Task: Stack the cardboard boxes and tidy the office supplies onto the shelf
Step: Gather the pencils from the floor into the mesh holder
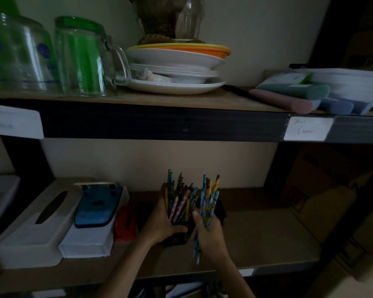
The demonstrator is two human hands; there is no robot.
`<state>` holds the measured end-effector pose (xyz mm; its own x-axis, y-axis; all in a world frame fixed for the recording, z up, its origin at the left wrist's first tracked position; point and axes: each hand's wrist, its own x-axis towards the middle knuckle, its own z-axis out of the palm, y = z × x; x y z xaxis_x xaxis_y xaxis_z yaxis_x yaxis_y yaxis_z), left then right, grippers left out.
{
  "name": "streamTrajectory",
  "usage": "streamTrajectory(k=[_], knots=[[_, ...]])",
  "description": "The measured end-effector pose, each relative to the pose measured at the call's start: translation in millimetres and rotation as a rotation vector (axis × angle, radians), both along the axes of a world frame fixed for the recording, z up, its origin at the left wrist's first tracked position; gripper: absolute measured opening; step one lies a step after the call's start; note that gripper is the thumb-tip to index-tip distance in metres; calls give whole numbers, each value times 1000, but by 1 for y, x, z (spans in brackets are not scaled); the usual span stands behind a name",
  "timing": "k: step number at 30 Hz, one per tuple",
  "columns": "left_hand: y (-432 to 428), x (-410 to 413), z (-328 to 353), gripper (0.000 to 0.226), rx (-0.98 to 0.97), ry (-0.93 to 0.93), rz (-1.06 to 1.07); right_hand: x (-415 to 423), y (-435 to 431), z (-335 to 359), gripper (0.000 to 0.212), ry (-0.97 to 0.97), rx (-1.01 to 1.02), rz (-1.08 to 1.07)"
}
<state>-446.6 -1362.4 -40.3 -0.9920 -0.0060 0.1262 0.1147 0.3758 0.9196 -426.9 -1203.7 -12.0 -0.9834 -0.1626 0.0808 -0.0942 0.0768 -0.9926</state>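
Note:
On the lower shelf (pixel 267 239) my left hand (pixel 162 224) grips a dark pencil cup (pixel 177 237) that holds several coloured pencils (pixel 181 201) standing upright. Just right of it, my right hand (pixel 207 235) is closed around a separate bundle of blue and yellow pencils (pixel 210 198), their tips pointing up beside the cup. The two hands touch near the cup's rim. Cardboard boxes (pixel 323 201) stand at the right end of the shelf, dim and partly hidden by the shelf post.
Left of the cup sit a red stapler-like object (pixel 125 224), a blue hole punch (pixel 97 207) on a white box, and a white tissue box (pixel 37 220). The upper shelf carries glass mugs (pixel 82 57), stacked plates (pixel 177 67) and knives (pixel 289 97).

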Motion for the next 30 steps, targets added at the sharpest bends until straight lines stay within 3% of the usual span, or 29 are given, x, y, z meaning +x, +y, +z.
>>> streamTrajectory(k=[7, 15, 22, 26, 30], knots=[[-3, 13, 1, 119, -88, 19, 19, 9, 1, 2, 14, 10, 3, 17], [-2, 32, -1, 126, -80, 17, 8, 18, 13, -1, 17, 16, 65, 5], [2, 27, 14, 103, 72, -36, 42, 16, 11, 2, 16, 50, 47, 31], [9, 27, 19, 88, 173, 46, 84, 20, 11, -5, 14, 12, 48, 89], [16, 28, 35, 100, 242, 156, 98, 22, 15, -3, 12, 15, 39, 88]])
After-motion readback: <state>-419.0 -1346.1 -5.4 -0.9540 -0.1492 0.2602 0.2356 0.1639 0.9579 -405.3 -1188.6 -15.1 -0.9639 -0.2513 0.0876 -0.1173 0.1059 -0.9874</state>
